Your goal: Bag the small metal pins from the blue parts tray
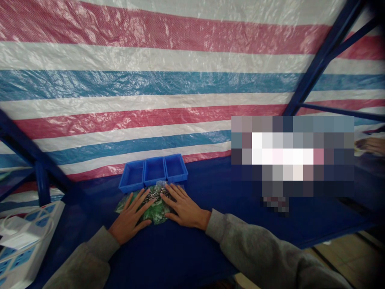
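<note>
My left hand point(131, 214) lies with fingers spread on the left part of a pile of clear and green plastic bags point(157, 211). From the other side my right hand point(184, 205) rests on the same pile, its fingers stretched out too. Between the hands show small dark, shiny metal pieces point(152, 195), too small to name. Just behind the pile stand three blue plastic bins point(155, 182) side by side, and no contents show in them. Parts of the bags are hidden under both palms.
Blue covering point(168, 257) spreads over the table. A white power strip point(45, 237) with plugged-in chargers and cables lies at the left edge. Blue metal posts point(319, 64) slant at both sides before a striped tarp point(168, 84). A blurred-out patch hides the right side; another person's hand point(371, 146) shows beyond.
</note>
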The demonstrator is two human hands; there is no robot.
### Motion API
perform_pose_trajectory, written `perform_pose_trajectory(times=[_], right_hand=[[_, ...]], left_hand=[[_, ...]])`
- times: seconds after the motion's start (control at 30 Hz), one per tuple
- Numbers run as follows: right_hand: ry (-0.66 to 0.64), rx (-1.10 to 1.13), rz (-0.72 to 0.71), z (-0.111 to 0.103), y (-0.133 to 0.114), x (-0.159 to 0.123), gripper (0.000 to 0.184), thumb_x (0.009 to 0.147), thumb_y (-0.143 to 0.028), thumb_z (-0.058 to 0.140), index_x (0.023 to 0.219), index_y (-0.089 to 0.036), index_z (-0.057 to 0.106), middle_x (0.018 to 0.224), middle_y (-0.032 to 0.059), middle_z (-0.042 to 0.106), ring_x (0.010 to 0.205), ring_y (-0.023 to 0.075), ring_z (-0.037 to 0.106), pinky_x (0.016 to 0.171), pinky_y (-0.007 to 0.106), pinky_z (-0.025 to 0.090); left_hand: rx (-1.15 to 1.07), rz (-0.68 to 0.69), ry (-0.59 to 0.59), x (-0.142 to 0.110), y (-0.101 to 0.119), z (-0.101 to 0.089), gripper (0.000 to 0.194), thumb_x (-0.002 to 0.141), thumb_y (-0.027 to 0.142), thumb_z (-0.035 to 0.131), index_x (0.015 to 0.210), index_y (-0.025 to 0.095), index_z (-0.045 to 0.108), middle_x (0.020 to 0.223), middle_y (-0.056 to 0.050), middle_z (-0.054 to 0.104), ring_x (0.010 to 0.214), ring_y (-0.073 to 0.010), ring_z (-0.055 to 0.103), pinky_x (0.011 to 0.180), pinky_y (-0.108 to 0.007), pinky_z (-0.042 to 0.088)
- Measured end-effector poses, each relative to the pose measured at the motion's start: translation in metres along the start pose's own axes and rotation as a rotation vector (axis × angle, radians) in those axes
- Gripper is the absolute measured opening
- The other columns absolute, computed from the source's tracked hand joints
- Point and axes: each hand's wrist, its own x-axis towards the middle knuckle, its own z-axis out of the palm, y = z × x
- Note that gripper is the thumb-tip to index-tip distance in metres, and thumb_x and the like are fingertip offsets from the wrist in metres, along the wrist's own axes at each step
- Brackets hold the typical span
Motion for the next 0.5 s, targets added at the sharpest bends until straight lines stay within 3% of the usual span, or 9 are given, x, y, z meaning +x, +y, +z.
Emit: perform_pose_trajectory(times=[0.2, 0.37, 0.5], right_hand=[[-0.049, 0.028, 0.046, 0.0027, 0.0048, 0.0018, 0.070, 0.085, -0.058, 0.038, 0.142, -0.021, 0.020, 0.149, 0.0095, 0.011, 0.136, 0.0297, 0.007, 0.108, 0.051, 0.012], [-0.042, 0.042, 0.106, 0.0033, 0.0050, 0.0009, 0.071, 0.082, -0.061, 0.042, 0.141, -0.027, 0.021, 0.149, 0.0088, 0.009, 0.135, 0.0335, 0.008, 0.106, 0.053, 0.016], [-0.022, 0.053, 0.161, 0.0063, 0.0044, -0.0005, 0.072, 0.080, -0.063, 0.044, 0.141, -0.032, 0.022, 0.150, 0.0085, 0.004, 0.134, 0.0383, 0.008, 0.104, 0.055, 0.019]], left_hand=[[-0.012, -0.027, -0.065, -0.0031, -0.0071, 0.0080, 0.060, 0.088, 0.050, 0.036, 0.141, 0.031, 0.016, 0.148, -0.003, 0.021, 0.136, -0.0253, 0.014, 0.108, -0.051, 0.011], [0.000, -0.115, -0.058, -0.0070, -0.0098, 0.0107, 0.063, 0.085, 0.053, 0.038, 0.140, 0.034, 0.015, 0.147, -0.003, 0.024, 0.135, -0.0309, 0.012, 0.103, -0.063, 0.003], [0.006, -0.155, -0.056, -0.0073, -0.0053, 0.0089, 0.064, 0.084, 0.055, 0.040, 0.140, 0.035, 0.016, 0.148, -0.004, 0.020, 0.135, -0.0339, 0.011, 0.100, -0.065, 0.006]])
